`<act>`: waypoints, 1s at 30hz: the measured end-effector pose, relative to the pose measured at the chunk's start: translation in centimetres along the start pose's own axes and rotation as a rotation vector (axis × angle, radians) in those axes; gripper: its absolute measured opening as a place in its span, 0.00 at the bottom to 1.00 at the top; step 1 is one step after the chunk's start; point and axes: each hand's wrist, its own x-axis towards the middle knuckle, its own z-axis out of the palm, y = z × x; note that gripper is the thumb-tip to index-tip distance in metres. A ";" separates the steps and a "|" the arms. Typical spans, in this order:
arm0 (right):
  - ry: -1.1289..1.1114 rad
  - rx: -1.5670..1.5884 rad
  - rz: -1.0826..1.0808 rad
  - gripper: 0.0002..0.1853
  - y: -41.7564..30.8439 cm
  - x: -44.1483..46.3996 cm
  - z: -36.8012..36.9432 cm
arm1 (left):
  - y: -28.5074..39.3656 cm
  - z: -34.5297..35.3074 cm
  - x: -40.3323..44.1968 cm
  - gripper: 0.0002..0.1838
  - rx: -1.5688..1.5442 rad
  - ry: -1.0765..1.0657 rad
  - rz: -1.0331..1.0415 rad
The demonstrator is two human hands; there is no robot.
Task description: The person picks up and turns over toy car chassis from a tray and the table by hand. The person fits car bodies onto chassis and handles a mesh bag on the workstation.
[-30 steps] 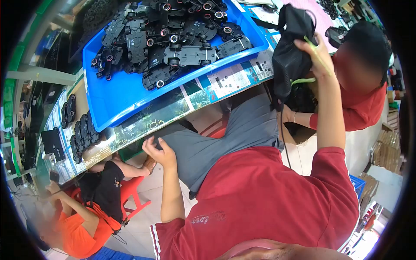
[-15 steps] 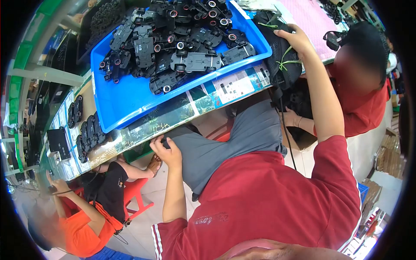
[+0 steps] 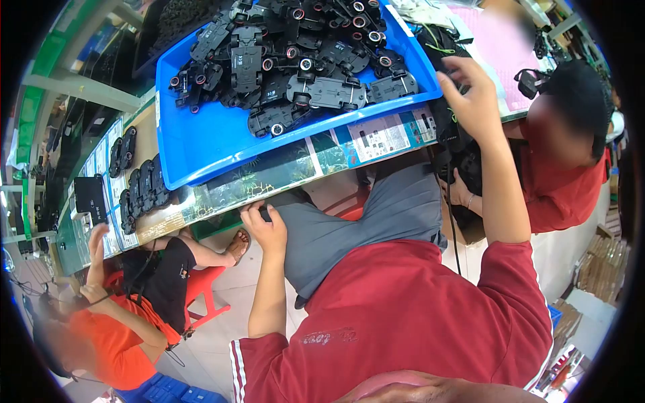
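Note:
My right hand (image 3: 474, 99) hovers at the near right corner of the blue tray (image 3: 222, 176), over a black bag (image 3: 445, 127) with green ties. Its thumb and fingers are apart, with nothing seen between them. Inside the tray lie many black toy car chassis (image 3: 325, 93) in a loose heap, several with red-rimmed wheels. My left hand (image 3: 267, 230) rests on my grey-trousered thigh by the table's front edge, fingers loosely bent and apart, holding nothing that I can see.
Left of the tray, toy car chassis (image 3: 145, 190) stand in a row on the table (image 3: 259, 181), near a flat black piece (image 3: 90, 196). A co-worker in orange (image 3: 124, 352) sits at left, another in red (image 3: 564, 195) at right. A cable (image 3: 452, 225) hangs beside my leg.
My right hand has let go of the black bag and moved toward the tray's corner. My left hand stays by my thigh. The co-worker at left has raised a hand.

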 end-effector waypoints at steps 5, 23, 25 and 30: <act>-0.077 0.026 -0.064 0.16 -2.4 0.3 2.3 | 0.3 0.3 0.1 0.10 0.016 -0.056 0.009; -1.037 0.159 -0.518 0.15 -10.2 -14.4 9.9 | -0.3 0.4 0.2 0.08 0.231 -0.114 0.183; -0.948 0.073 -0.520 0.15 -10.1 -14.1 9.8 | -0.1 0.7 0.5 0.08 0.254 -0.093 0.215; -0.957 0.108 -0.563 0.17 -10.7 -13.3 7.2 | 0.7 1.1 0.8 0.08 0.275 -0.091 0.205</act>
